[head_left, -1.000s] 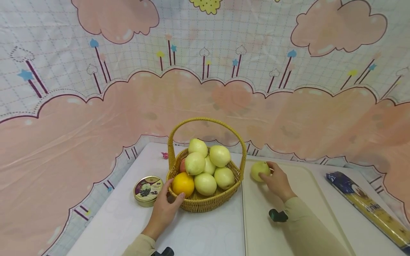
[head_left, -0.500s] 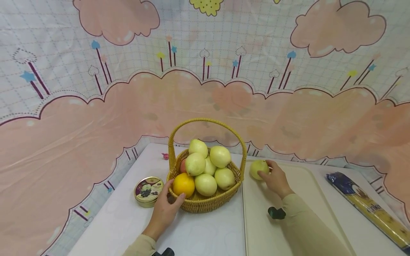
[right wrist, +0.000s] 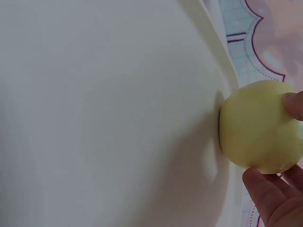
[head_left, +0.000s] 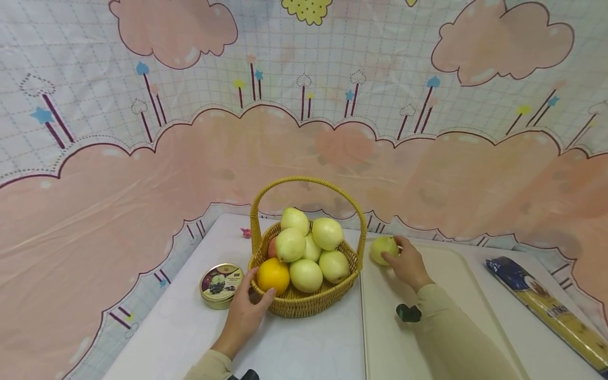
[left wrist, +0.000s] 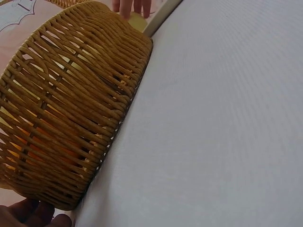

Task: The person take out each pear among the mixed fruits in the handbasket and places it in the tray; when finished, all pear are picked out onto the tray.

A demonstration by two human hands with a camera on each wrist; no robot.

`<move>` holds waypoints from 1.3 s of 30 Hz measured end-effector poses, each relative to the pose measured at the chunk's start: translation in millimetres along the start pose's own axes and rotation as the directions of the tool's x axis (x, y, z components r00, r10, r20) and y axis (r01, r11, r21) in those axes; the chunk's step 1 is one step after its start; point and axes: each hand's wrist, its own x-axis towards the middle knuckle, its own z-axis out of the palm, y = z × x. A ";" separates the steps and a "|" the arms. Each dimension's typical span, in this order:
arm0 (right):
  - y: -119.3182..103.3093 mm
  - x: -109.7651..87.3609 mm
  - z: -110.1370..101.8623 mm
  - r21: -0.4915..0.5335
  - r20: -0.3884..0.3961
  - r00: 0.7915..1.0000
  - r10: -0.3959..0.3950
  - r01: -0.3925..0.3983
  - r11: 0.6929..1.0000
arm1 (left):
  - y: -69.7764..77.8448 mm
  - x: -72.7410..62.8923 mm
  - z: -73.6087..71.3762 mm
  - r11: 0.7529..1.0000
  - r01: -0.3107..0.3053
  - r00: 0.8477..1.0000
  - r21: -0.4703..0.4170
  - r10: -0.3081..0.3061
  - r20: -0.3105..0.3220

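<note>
A wicker basket (head_left: 304, 307) with a tall arched handle stands on the white table. It holds several pale yellow-green pears (head_left: 306, 275), an orange (head_left: 273, 276) at its front left and a reddish fruit partly hidden behind. My left hand (head_left: 243, 315) holds the basket's front-left side, thumb at the front and fingers along the left. In the left wrist view its fingertips (left wrist: 40, 213) lie against the woven wall, low down. Between thumb and fingers, my right hand (head_left: 410, 265) grips another pear (head_left: 382, 250) at the tray's far left corner; in the right wrist view that pear (right wrist: 262, 130) sits close to the tray surface.
Under the right forearm lies a flat cream tray (head_left: 448, 269) with a low rim. A round tin (head_left: 220, 285) stands left of the basket. Far right is a long blue-and-yellow packet (head_left: 546, 309). A small pink item (head_left: 245, 233) lies behind; a printed curtain hangs beyond the table.
My right hand has shifted the pear slightly to the left and toward the far edge of the tray. My left hand stays at the basket.
</note>
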 end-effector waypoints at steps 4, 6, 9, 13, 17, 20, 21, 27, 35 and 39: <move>-0.8 1.8 -0.7 0.003 -0.002 1.000 0.007 -0.007 1.000 | -0.2 -0.1 0.7 1.000 -0.004 1.000 -0.001 0.004 -0.002; -1.1 2.5 -0.7 0.006 -0.005 1.000 0.009 -0.009 1.000 | 0.0 -0.1 1.0 1.000 -0.006 1.000 -0.002 0.006 0.000; -2.1 3.1 -0.5 0.010 -0.006 1.000 0.011 -0.011 1.000 | 0.5 -0.4 1.2 1.000 -0.005 1.000 -0.004 0.005 0.001; -2.3 4.3 0.5 0.009 -0.007 1.000 0.017 -0.017 1.000 | 1.6 -1.4 1.7 1.000 0.002 1.000 -0.007 -0.002 0.003; -0.5 6.4 2.8 0.004 -0.010 1.000 0.023 -0.023 1.000 | 3.0 -2.9 2.2 1.000 0.010 1.000 -0.002 -0.010 0.003; 1.5 7.7 4.6 0.001 -0.003 1.000 0.027 -0.027 1.000 | 3.4 -4.0 2.5 1.000 0.011 1.000 0.006 -0.011 0.002; 2.0 7.6 5.0 0.000 0.002 1.000 0.027 -0.027 1.000 | 3.3 -4.2 2.6 1.000 0.009 1.000 0.007 -0.009 0.002; 0.7 7.1 7.0 0.004 0.043 0.999 0.013 -0.013 1.000 | 2.3 -4.4 2.2 1.000 0.009 1.000 0.011 -0.009 0.002; -4.7 7.9 8.3 0.000 0.082 0.997 0.003 -0.003 1.000 | 1.6 -1.6 0.7 1.000 -0.001 1.000 0.013 0.001 -0.005; -6.7 8.2 9.1 0.001 0.084 0.996 0.002 -0.002 1.000 | 0.5 -0.8 0.3 1.000 -0.007 1.000 0.010 0.007 -0.005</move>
